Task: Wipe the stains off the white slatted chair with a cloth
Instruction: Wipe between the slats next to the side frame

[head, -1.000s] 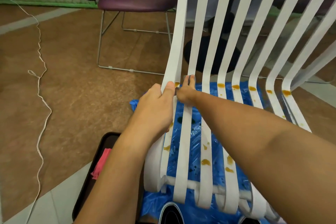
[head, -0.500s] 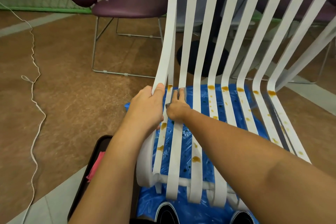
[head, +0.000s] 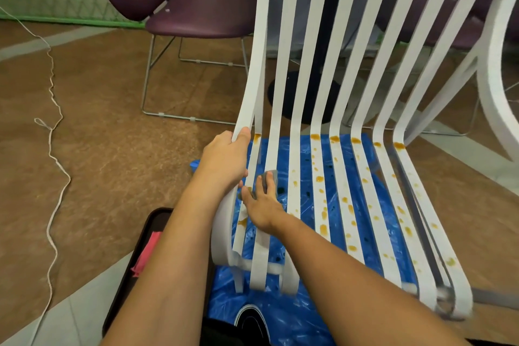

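We are partway through a wiping stroke on the seat of the white slatted chair (head: 318, 196), and doing it well rests on 2 things: a steady frame and even pressure. The left hand (head: 224, 161) gives the first, with its fingers curled round the outermost slat and the thumb laid up along its edge. The right hand (head: 262, 206) gives the second, its fingers stretched out nearly straight and pressing the grey cloth (head: 273, 175) flat on a slat, the thumb spread off to the side. The cloth peeks out just beyond the fingertips, and we cannot tell how much is folded under the palm. We judge that the stroke should run along the slat, not across it, so the cloth does not slip into the gap over the blue plastic sheet (head: 305, 196). Most of the orange stains (head: 319, 178) lie on the slats to the right of the pressing hand, some just beside it and others well apart toward the far edge. 1 more smear sits touching the thumb, between the 2 hands, so we would clear it first.
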Action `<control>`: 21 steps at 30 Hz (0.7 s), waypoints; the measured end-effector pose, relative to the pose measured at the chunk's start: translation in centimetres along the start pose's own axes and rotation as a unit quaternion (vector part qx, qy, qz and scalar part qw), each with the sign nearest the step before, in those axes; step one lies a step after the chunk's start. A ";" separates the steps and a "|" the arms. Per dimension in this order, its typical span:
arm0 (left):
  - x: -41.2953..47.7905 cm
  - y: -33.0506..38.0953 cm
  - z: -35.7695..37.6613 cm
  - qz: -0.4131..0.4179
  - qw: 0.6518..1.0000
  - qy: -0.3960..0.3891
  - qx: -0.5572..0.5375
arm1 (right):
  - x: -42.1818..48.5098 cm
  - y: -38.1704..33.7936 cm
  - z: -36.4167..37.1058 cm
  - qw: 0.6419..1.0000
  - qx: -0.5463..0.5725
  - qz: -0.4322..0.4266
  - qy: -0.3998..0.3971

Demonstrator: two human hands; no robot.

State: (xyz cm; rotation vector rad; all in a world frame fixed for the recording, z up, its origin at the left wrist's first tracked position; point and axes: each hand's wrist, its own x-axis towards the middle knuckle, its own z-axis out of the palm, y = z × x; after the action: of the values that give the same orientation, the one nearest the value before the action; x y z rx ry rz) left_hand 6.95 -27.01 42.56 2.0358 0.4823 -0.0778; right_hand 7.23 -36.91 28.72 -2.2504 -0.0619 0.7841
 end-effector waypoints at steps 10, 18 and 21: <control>-0.7 0.0 -0.3 0.007 1.000 -0.013 -0.023 | 1.2 -0.8 -0.2 0.997 -0.064 0.046 0.001; 0.1 -0.2 -0.1 0.003 1.000 -0.012 -0.026 | 7.6 -1.0 -3.9 0.990 -0.124 0.060 -0.028; 0.4 -0.4 0.1 0.002 1.000 -0.011 -0.004 | 10.0 -1.4 -5.0 0.985 -0.158 0.059 -0.019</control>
State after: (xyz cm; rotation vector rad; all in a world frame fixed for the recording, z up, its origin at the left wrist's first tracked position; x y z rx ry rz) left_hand 7.17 -26.79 42.14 2.0259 0.4640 -0.0944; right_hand 18.35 -36.40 27.14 -2.5566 -0.0755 0.9365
